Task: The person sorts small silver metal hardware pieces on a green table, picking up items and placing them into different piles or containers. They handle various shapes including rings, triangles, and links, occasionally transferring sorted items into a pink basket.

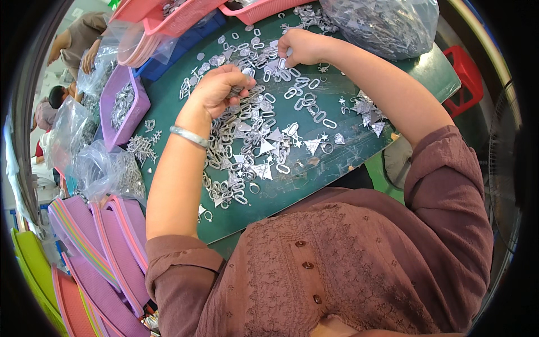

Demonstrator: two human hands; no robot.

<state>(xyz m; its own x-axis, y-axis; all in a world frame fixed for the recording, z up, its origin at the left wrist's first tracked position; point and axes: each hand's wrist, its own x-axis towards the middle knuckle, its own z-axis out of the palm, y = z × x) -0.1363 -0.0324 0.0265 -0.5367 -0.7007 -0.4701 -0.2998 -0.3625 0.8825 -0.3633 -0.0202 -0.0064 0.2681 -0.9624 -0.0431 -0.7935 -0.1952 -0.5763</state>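
Note:
A wide pile of small silver-grey metal pieces [255, 132] lies on the green table, with oval rings, flat triangles, discs and small stars among them. Above the pile's left part, my left hand [219, 91] is closed, its fingers curled round a few small metal pieces [236, 90] whose shape is partly hidden. Farther off, at the pile's back edge, my right hand [303, 48] is closed in a pinch. A small grey disc [289, 51] shows at its fingertips. Several loose oval rings [320, 116] lie between that hand and me.
A purple basket [137, 106] of metal pieces stands left, pink baskets [185, 17] behind. A big clear bag [387, 28] of pieces sits at back right. Clear bags [112, 168] and stacked purple baskets [90, 241] are at lower left. A red stool [466, 78] stands beyond the table [342, 154]. Other people [78, 42] are far left.

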